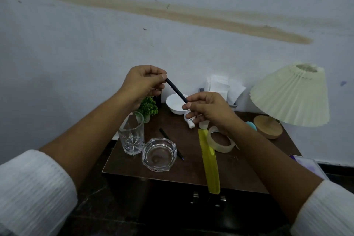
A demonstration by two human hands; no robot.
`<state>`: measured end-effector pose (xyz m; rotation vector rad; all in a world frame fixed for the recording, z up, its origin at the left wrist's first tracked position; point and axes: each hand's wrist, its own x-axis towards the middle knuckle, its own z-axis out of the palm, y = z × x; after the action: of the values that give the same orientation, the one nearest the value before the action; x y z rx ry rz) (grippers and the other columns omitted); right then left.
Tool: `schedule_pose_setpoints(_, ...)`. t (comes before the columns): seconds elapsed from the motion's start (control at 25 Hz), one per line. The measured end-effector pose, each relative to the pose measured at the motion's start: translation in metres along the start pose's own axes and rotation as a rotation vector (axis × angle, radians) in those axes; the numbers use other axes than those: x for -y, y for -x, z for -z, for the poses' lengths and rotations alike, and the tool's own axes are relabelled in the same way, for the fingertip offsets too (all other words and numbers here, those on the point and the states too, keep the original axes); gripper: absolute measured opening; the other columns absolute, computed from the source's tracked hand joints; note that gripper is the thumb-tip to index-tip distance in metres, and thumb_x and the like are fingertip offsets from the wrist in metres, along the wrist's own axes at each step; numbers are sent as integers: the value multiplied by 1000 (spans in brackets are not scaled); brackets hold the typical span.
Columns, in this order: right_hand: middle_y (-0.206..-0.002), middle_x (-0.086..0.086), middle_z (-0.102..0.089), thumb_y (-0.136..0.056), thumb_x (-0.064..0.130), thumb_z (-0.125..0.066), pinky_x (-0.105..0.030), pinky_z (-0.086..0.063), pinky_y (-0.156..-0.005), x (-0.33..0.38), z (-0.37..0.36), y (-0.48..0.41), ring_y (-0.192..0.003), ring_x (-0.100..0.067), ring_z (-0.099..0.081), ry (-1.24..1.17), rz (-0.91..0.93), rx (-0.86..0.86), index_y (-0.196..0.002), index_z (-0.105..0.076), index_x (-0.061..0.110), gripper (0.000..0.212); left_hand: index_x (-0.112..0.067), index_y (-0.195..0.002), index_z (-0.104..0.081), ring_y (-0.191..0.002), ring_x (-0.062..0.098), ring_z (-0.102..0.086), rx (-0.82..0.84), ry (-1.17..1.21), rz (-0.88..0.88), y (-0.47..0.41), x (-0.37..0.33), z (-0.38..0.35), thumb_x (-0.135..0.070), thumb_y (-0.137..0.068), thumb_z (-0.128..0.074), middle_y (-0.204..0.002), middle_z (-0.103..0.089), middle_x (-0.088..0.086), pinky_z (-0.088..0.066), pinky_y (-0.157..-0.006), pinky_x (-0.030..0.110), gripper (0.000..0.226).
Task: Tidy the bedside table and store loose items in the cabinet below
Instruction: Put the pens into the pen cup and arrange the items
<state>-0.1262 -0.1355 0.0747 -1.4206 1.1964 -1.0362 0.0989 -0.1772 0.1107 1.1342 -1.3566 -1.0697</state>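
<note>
A black pen (176, 91) is held in the air above the back of the tabletop (188, 166). The left grip (142, 82) pinches its upper end and the right grip (206, 109) pinches its lower end. A second pen (165, 136) lies beside the glass ashtray (159, 154) near the front edge.

Nothing legible. Reddish marks on the tumbler (131, 136) and the ashtray (159, 154), near the bedside table's (191, 166) front left corner, may be labels, but are too blurred to read.
</note>
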Motion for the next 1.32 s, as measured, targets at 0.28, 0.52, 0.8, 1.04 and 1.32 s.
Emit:
schedule_pose_setpoints(0.28,-101,-16,-77,-97,17,-68,-34,-59,-62,-11,-17,-14,-81,-29,-75,-29,-10,67,-109,-68,6,17,-9,-108,-73,-74,12,-72,117,-13,71,-3,1,-6,-16,-93,-71,-96,-75,6,-61,-68,30,17)
schedule_pose_setpoints(0.52,-87,-8,-73,-97,18,-65,-33,-57,-52,-73,-28,-15,-63,-17,-71,593,-164,135,-93,-69,10,10,-9,-115,-72,-83,20,-72,11,-56,-13,-11,3,7,-14,-95,-68,-101,-75,11,-62,-68,30,22)
schedule_pose_setpoints(0.8,-67,-2,-66,-79,50,-78,-32,-50,-62,-78,-67,-49,-68,-16,-64,916,-76,116,-71,-62,12,42,-9,-114,-73,-82,19,-73,0,-59,-18,-12,10,10,-12,-95,-68,-95,-75,7,-63,-71,30,20)
schedule_pose_setpoints(1.04,-71,-2,-70,-88,32,-70,-34,-53,-64,-70,-57,-54,-72,-18,-67,850,-26,47,-71,-68,12,26,-7,-110,-74,-81,18,-73,-50,-43,-55,-11,10,22,-11,-92,-71,-95,-74,12,-60,-65,25,18)
schedule_pose_setpoints(1.32,-77,-4,-73,-98,14,-62,-25,-46,-48,-19,-27,-38,-58,-11,-59,160,24,-134,-103,-63,6,10,-4,-113,-73,-84,19,-72,-15,42,-73,-10,9,24,-9,-94,-69,-98,-72,13,-63,-77,34,20)
